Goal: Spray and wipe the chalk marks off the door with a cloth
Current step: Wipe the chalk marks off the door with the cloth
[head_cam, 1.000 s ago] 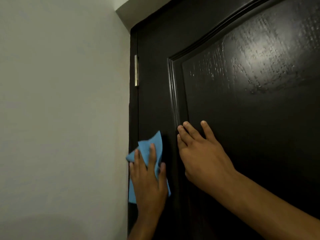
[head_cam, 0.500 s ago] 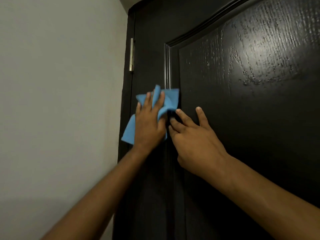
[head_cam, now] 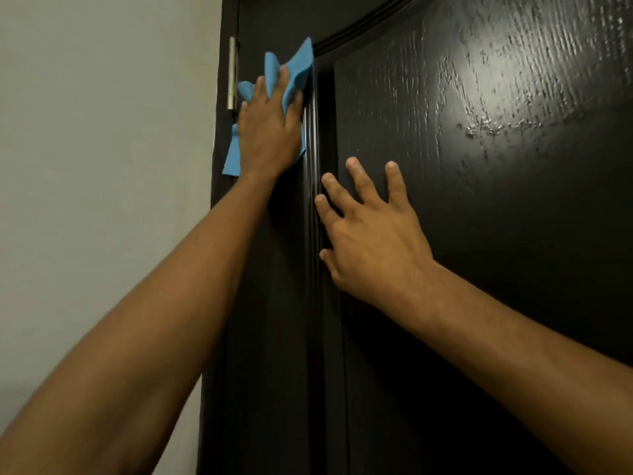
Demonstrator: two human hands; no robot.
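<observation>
**Cloth Pressed on Door Stile, Upper Hinge Side**

Our left hand (head_cam: 269, 132) presses the blue cloth (head_cam: 291, 72) flat against the dark door (head_cam: 513, 234), fingers extended over the fabric, at 11 o'clock in view. The cloth sits just beside the metal hinge (head_cam: 232, 73), with its folds showing above and below the hand. Our right hand (head_cam: 370, 234) rests open, fingers spread, on the raised panel near centre. The grey wall (head_cam: 102, 132) lies at 9 o'clock.
</observation>
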